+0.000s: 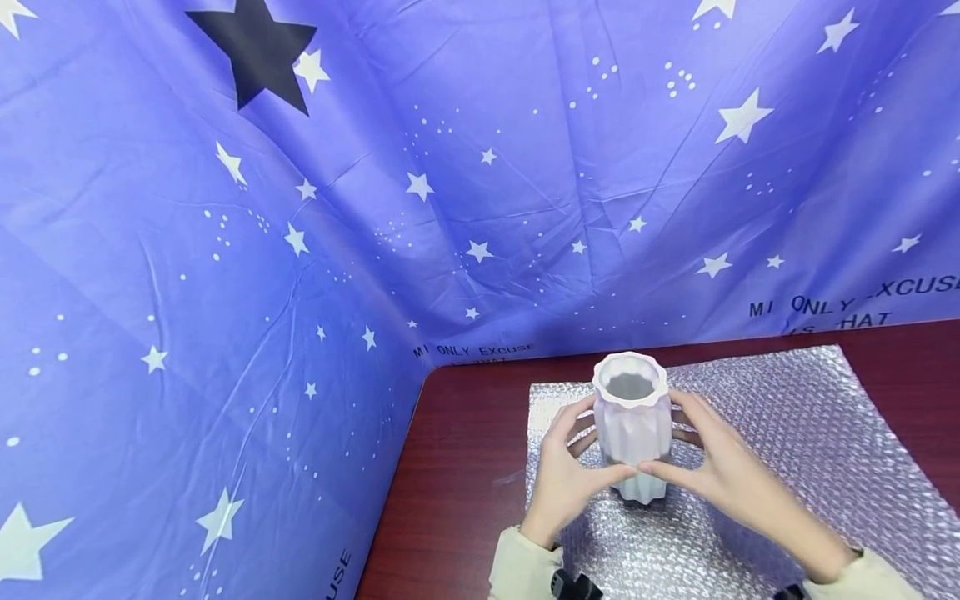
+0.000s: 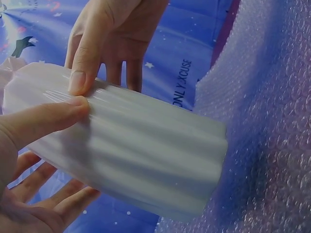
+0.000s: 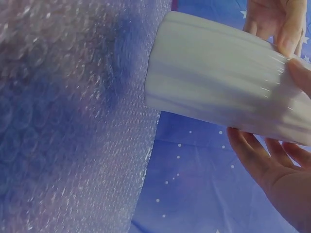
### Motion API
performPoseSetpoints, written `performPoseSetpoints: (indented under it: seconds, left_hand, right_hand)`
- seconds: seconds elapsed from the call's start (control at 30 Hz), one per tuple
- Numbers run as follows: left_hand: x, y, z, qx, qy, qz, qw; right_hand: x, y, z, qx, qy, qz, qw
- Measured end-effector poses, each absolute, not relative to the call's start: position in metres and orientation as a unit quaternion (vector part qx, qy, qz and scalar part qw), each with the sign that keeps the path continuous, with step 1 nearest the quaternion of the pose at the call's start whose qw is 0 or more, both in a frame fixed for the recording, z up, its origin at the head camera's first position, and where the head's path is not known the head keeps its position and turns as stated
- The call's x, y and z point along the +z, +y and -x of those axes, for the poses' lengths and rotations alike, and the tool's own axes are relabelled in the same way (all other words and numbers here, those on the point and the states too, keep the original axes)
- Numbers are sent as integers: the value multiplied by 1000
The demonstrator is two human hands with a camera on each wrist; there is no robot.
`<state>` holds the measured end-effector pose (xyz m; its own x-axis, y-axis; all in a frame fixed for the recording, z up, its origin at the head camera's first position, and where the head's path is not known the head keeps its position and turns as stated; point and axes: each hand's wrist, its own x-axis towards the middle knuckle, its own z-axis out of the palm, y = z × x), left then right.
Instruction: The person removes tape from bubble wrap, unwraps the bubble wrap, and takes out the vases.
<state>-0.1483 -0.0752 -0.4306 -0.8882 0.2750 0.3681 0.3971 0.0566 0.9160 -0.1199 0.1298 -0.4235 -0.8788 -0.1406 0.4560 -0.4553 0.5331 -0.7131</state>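
Note:
Both hands hold a white ribbed vase [image 1: 634,429] with a scalloped rim, upright over a sheet of bubble wrap [image 1: 795,433]. My left hand [image 1: 567,467] grips it from the left, thumb across the near face and fingers round the far side. From the right, my right hand [image 1: 712,454] grips it the same way, and the two thumb tips nearly meet at the front. In the left wrist view the vase [image 2: 146,145] appears on its side because of the camera angle. The right wrist view shows the base of the vase [image 3: 194,68] close to the bubble wrap; contact cannot be told.
The bubble wrap lies on a dark red wooden table [image 1: 450,442]. Blue curtains [image 1: 525,183] printed with stars and letters hang behind and along the left side, meeting the table's edges. Light sleeves [image 1: 525,562] and dark wrist straps [image 1: 576,586] show at the bottom.

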Motion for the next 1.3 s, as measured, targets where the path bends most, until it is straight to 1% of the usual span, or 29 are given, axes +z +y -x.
performPoseSetpoints:
  seconds: [0.37, 1.07, 1.3]
  left_hand:
    - [-428, -88, 152, -655, -720, 220, 62]
    - [-427, -115, 161, -644, -726, 214, 112]
    - [-423, -125, 164, -639, -731, 207, 115]
  right_hand:
    - [-420, 116, 128, 458, -850, -190, 177]
    - [-417, 90, 145, 465, -855, -188, 132]
    - [-418, 79, 153, 476, -848, -194, 128]
